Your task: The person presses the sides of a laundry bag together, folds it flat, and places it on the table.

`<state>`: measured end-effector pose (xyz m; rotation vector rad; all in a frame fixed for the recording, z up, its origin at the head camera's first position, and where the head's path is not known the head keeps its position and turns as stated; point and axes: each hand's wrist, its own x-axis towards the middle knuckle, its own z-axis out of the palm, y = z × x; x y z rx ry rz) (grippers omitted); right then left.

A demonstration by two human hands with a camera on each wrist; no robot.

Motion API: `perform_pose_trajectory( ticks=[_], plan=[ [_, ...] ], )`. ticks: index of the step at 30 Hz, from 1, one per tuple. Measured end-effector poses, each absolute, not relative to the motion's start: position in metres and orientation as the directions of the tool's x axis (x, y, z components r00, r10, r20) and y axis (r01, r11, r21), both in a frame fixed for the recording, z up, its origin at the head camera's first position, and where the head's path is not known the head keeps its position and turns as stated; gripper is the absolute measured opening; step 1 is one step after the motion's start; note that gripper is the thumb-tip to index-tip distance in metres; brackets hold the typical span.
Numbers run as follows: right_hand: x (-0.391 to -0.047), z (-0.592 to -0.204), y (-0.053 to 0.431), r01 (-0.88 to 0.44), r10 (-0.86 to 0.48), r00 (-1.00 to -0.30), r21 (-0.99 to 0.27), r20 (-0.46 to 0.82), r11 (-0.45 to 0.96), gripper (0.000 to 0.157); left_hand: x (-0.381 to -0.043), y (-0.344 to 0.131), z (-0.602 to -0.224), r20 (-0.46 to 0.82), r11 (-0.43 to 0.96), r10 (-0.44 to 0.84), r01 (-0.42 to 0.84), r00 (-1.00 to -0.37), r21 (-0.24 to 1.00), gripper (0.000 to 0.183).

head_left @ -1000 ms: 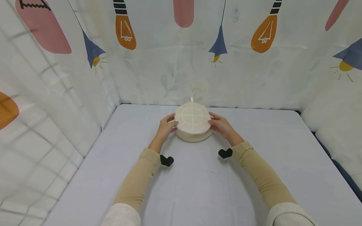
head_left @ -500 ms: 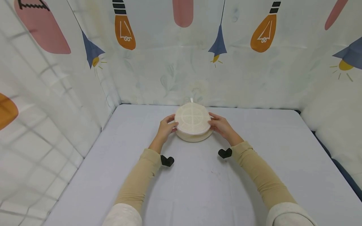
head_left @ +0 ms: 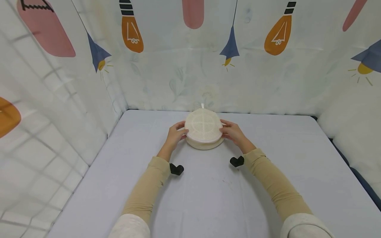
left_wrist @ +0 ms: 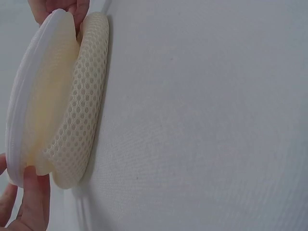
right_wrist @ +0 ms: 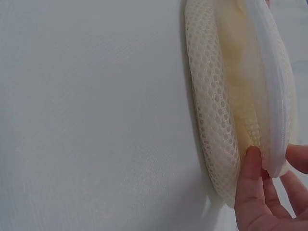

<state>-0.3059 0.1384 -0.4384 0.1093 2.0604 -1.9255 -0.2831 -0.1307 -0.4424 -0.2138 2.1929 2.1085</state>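
Note:
A round cream mesh laundry bag [head_left: 203, 125] stands on the far part of the table, with a small white loop [head_left: 202, 105] at its back. My left hand [head_left: 176, 134] pinches the left edge of its lid, and my right hand [head_left: 233, 133] pinches the right edge. Both wrist views show a white zipper band [left_wrist: 19, 106] along the lid's rim. Between that rim and the puffy honeycomb side wall [right_wrist: 211, 91] the bag gapes, showing a pale yellow inside. The bag hides some fingertips.
A white-covered table [head_left: 205, 198] lies beneath the bag. Behind it hangs a white curtain [head_left: 166, 76] printed with lamps and bulbs, close to the bag. A grid-shadowed white curtain [head_left: 44, 132] borders the left side.

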Motion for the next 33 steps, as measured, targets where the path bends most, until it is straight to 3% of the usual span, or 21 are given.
perform_pose_trajectory(
  ticks=[33],
  plan=[
    [-0.316, -0.439, 0.137, 0.333, -0.101, -0.93, -0.927, -0.353, 0.174, 0.065, -0.289, -0.128, -0.447, -0.186, 0.094, -0.055, -0.191, -0.981, 0.977, 0.054]
  ],
)
